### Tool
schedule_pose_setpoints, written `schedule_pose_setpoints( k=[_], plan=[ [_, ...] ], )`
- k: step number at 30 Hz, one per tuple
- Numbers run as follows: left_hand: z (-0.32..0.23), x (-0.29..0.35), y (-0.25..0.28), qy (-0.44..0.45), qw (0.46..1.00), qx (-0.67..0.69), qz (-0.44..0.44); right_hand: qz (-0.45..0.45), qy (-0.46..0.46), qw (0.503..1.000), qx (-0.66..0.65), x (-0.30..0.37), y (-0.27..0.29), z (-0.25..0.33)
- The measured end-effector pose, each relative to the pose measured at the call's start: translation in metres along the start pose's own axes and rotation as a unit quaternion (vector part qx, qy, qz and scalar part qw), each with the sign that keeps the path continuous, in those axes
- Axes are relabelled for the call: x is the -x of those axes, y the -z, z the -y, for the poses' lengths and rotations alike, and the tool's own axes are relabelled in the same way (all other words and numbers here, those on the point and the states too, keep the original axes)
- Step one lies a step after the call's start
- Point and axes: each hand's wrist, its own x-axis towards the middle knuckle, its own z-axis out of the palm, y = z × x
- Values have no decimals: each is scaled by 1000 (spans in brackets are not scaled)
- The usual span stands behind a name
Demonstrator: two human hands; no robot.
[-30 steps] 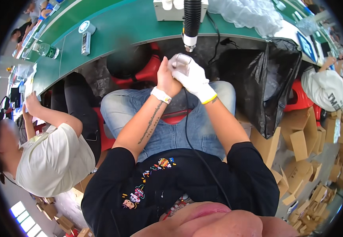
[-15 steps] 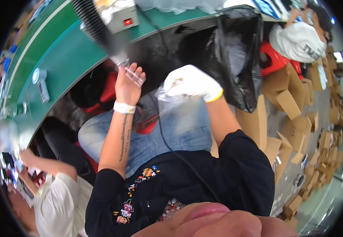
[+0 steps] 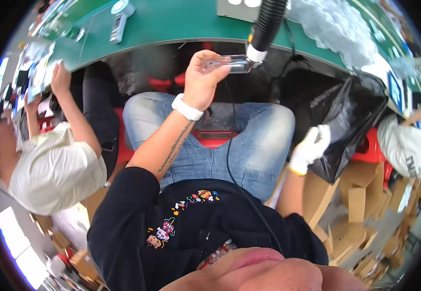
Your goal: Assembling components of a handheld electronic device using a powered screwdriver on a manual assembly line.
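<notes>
My bare left hand [image 3: 204, 77], with a white watch on its wrist, grips a clear plastic case [image 3: 237, 64] by its left end. The case's other end lies right below the white nozzle [image 3: 255, 54] of a black ribbed hose [image 3: 270, 22]. Whether nozzle and case touch, I cannot tell. On the right, my right hand [image 3: 310, 149] wears a white glove and is held low beside a black plastic bag [image 3: 346, 114]. Its fingers are apart and bent, with nothing visible in them.
A green table [image 3: 171, 22] curves across the far side, carrying a small handheld fan [image 3: 118, 22], a grey box [image 3: 237, 9] and crumpled clear film [image 3: 331, 29]. Co-workers sit left [image 3: 57, 167] and right [image 3: 404, 145]. Open cartons [image 3: 358, 203] stand at the right. A thin cable hangs before me.
My view has swung left. My right hand has gone from my lap to beside the black bag, and the clear film it held is no longer seen in it. My left hand keeps the case at the nozzle.
</notes>
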Motion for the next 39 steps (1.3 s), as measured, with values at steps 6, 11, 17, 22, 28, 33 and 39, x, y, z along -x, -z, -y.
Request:
schedule_pose_setpoints(
  k=[6,11,17,22,28,33,39],
  plan=[
    [12,68,-5,-251,861,-437,68,410,-564,384,-606,46,-78,177],
    [-54,56,22,-365,721,-583,80,481,-326,621,-526,19,-121,162],
    [-184,-94,114,-446,442,-719,-298,519,-156,759,-361,17,-113,168],
    [-217,-136,157,-66,476,-817,-319,483,-207,732,-434,21,-107,158],
    [-84,-55,55,-87,964,-246,-55,441,-245,762,-406,34,-81,138],
    [-1,-5,-13,119,985,119,-21,462,-138,794,-369,44,-66,134],
    [23,-4,-37,151,988,-6,2,423,-157,813,-369,44,-60,119]
  ],
)
